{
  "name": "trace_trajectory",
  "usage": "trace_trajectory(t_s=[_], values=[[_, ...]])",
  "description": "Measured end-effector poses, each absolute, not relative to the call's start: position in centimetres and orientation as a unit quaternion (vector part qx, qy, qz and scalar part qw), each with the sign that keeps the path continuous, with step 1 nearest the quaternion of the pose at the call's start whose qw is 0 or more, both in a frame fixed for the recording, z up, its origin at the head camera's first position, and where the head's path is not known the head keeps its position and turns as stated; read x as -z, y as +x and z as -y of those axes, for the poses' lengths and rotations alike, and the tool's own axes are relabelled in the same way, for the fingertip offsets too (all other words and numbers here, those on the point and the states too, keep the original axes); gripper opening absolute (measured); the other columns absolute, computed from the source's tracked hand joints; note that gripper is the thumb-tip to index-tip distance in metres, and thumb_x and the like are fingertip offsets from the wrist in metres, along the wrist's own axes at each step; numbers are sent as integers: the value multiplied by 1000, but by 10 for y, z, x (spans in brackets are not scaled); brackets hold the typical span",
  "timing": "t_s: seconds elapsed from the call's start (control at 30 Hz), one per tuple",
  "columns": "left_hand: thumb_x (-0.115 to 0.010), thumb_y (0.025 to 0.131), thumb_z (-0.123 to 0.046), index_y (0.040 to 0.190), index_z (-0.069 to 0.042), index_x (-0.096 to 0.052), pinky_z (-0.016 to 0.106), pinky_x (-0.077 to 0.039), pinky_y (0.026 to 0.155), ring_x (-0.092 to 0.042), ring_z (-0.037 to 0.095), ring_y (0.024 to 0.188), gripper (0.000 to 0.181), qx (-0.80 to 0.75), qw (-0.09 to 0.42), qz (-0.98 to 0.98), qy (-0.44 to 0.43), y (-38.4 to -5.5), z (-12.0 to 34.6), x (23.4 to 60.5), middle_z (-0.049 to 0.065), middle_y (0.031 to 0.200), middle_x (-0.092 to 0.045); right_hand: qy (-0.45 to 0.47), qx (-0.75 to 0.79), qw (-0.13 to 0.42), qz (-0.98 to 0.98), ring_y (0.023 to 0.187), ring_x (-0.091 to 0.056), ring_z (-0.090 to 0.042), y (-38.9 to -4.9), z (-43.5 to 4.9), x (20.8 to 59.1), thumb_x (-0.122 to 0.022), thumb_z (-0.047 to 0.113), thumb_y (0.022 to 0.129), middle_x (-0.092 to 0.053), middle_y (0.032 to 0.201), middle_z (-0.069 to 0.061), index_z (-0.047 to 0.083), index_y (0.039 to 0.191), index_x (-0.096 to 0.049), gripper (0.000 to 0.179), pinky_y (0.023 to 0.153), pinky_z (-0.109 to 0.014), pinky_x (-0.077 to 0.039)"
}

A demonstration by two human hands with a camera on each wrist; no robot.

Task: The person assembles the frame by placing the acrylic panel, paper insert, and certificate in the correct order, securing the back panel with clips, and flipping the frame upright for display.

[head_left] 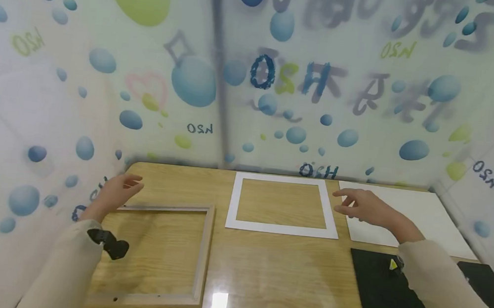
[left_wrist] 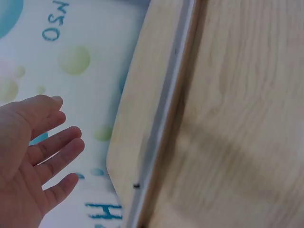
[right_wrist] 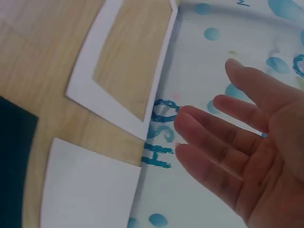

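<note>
Two raised hands (head_left: 117, 192) (head_left: 368, 207), wooden frame (head_left: 203, 259), white frame (head_left: 282, 229)

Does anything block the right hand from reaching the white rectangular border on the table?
Nothing visible does. In the head view, the right hand hangs empty near the right side of the white border; the white sheet lies flat beside the border, not over it.

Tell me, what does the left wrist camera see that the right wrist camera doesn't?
Only the left wrist view shows the left hand and part of the wooden frame.

Only the right wrist view shows the right hand, a corner of the white frame, the white sheet and the dark mat.

Both show the wood-grain table and the bubble-patterned backdrop with blue lettering.
</note>
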State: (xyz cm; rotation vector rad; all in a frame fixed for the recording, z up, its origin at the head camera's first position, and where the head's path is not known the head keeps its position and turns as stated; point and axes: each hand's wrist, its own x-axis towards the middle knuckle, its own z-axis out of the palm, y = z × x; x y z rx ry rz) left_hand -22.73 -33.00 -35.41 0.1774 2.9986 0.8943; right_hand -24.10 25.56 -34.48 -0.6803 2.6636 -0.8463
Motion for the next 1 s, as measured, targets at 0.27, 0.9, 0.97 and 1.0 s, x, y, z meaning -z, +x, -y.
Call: trace_trajectory(t_s=[0.27, 0.9, 0.97, 1.0], values=[[-45, 96, -29, 125, 15, -42, 50, -49, 76, -50, 48, 101, 53, -275, 12, -961, 35, -201, 360, 375, 36, 114, -51, -225, 302, 177, -909, 71, -58, -24, -228, -262, 370, -58, 24, 90, -63, 93, -12, -9, 127, -44, 52, 53, -35, -50], [-55, 91, -23, 121, 18, -43, 54, -45, 80, -47, 51, 103, 52, -243, 42, -968, -54, -179, 404, 396, 40, 115, -47, -267, 324, 211, -883, 54, -53, -17, -213, -268, 394, -60, 22, 88, -65, 87, -7, -7, 119, -53, 43, 44, -29, -46], [-55, 91, -23, 121, 19, -42, 56, -43, 82, -45, 52, 104, 53, -241, 42, -968, -60, -176, 405, 396, 41, 116, -45, -273, 326, 212, -880, 54, -52, -15, -214, -269, 395, -61, 22, 88, -65, 84, -7, -7, 114, -56, 39, 44, -28, -46], [-55, 91, -22, 120, 20, -42, 56, -43, 82, -45, 53, 103, 53, -238, 37, -969, -57, -174, 406, 396, 41, 115, -45, -277, 325, 211, -879, 55, -53, -15, -214, -269, 395, -62, 22, 87, -65, 82, -6, -6, 112, -57, 38, 44, -28, -46]])
